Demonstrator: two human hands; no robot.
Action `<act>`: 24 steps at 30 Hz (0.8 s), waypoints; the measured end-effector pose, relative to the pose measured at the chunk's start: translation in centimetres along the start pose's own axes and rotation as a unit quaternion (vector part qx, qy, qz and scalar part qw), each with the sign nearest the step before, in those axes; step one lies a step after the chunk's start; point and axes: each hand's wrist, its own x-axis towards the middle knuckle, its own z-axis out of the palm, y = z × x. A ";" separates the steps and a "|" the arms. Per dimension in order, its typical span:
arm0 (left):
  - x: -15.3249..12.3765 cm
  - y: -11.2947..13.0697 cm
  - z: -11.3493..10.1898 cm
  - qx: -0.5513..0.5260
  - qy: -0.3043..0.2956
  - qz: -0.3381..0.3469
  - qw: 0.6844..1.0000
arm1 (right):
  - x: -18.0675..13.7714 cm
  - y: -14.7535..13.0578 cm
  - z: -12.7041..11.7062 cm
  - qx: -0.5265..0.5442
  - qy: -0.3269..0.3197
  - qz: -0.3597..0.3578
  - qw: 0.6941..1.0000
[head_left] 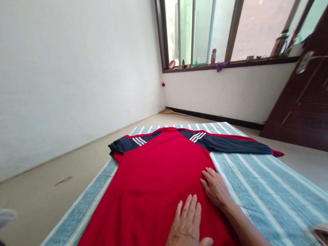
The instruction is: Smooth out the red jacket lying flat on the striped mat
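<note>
A red tracksuit top point(164, 164) with navy shoulders and sleeves lies spread out, its collar at the far end. White triple stripes mark both shoulders. The right-hand sleeve point(238, 143) stretches out sideways, with a red cuff at its tip; the other sleeve point(125, 145) is bunched short near the cloth's left edge. My left hand point(186, 222) rests flat on the red fabric, fingers stretched forward. Beyond it, my right hand point(215, 188) lies palm down by the top's right side edge, fingers apart. The hem is out of frame.
Under the top is a blue-and-white striped cloth point(256, 181) on a raised surface. A white wall point(77, 75) stands to the left. Small items and a pink bottle point(213, 56) line the windowsill. At right is a dark red door point(302, 99). A broom point(171, 112) lies on the floor.
</note>
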 end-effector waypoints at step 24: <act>0.0 -0.3 0.9 0.004 0.006 0.006 1.000 | 0.0 0.0 0.0 0.000 -0.007 0.000 1.000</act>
